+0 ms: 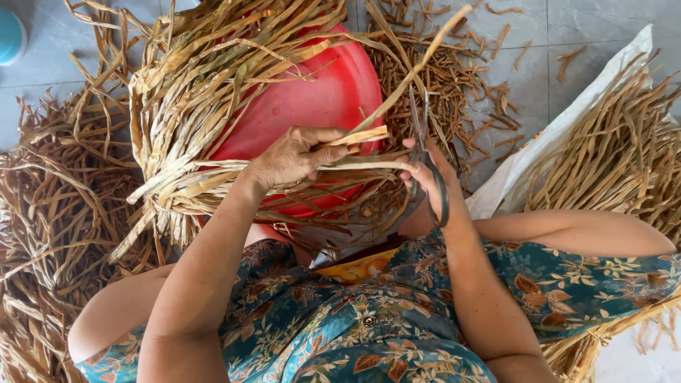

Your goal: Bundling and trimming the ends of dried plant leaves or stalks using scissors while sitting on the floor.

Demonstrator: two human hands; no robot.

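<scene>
Dried leaf strip [369,135]: pale tan, flat, held level over the red basin; a longer strip [418,67] rises from it, slanting up to the right.

Your left hand [294,156]: thumb and fingers pinched on the strip's left part, knuckles up.

Your right hand [425,174]: fingers through the loops of dark metal scissors [424,152], curled shut around the handles. The blades point up and cross the rising strip; whether they are parted cannot be told.

Red basin [319,99]: round plastic, just beyond your hands, largely draped with a sheaf of pale dried leaves [198,92] that spills over its left rim.

Brown trimmings [454,85]: short, dark, curled pieces scattered right of the basin on the floor.

Left heap [50,206]: darker brown strips, tangled, filling the left edge.

White woven sack [560,128]: spread on the right, bearing a further pile of tan strips [624,156].

Floor [539,42]: grey square tiles with visible joints.

Teal object [10,35]: rounded, at the top left corner, only partly seen.

Your lap: teal cloth with a brown leaf print [369,319].
</scene>
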